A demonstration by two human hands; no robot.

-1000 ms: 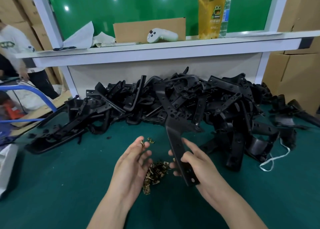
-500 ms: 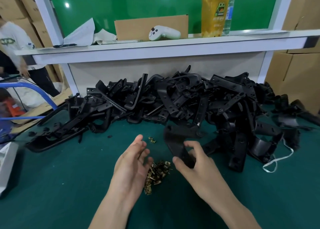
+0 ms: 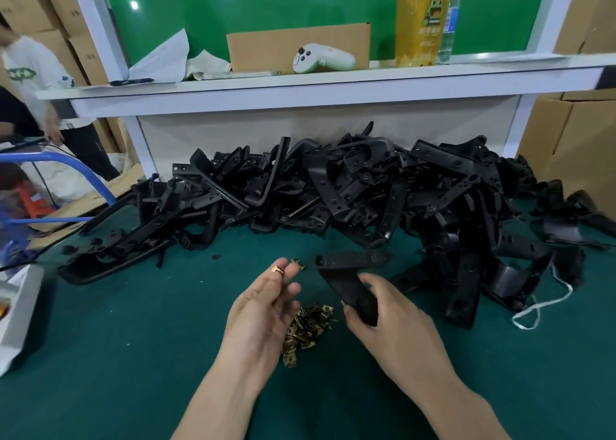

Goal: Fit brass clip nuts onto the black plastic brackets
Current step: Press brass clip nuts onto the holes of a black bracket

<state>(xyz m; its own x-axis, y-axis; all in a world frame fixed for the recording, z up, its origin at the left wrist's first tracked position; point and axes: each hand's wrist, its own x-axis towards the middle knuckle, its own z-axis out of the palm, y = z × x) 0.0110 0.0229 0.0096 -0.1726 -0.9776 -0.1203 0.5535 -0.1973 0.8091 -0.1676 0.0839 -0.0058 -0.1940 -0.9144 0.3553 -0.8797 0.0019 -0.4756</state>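
Note:
My right hand grips a black plastic bracket by its lower end, the bracket's wide end lying flat toward the pile. My left hand is raised just left of it and pinches one brass clip nut at its fingertips. A small heap of brass clip nuts lies on the green mat between my two hands. A single loose clip nut lies just beyond my left fingertips. A big pile of black brackets spans the back of the table.
The green table mat extends to the left and front. A white shelf above the pile holds a cardboard box, a white controller and a yellow drink. A white box sits at the left edge. A person stands at far left.
My right hand lowered the bracket from upright to nearly flat, close to the table. My left hand stayed in place, still pinching a clip nut.

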